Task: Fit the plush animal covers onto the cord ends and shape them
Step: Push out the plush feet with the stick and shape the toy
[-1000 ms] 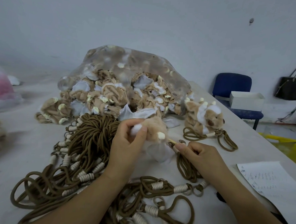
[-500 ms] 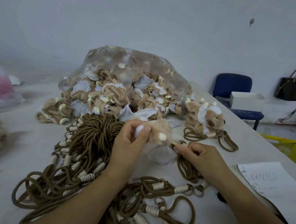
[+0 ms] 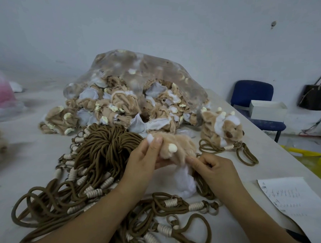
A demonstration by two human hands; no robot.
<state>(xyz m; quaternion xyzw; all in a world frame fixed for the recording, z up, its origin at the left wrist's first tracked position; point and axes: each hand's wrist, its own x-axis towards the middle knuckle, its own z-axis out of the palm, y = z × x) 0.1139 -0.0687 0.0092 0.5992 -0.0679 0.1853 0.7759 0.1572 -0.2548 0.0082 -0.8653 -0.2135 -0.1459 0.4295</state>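
On the table (image 3: 32, 170), a heap of brown cords (image 3: 102, 151) with cream-wrapped ends lies at the left, in front of a clear bag (image 3: 140, 70) spilling tan covers (image 3: 119, 108). The left hand (image 3: 144, 165) grips one plush cover (image 3: 180, 150) just above the cords, fingers curled round it and thumb against its white tip. The right hand (image 3: 214, 170) meets it from the other side, fingers curled, pinching the cover's lower edge above its white lining (image 3: 185, 185). Farther right are a finished plush animal (image 3: 224, 128) on its cord, a sheet of paper (image 3: 291, 200) and a blue chair (image 3: 254, 96).
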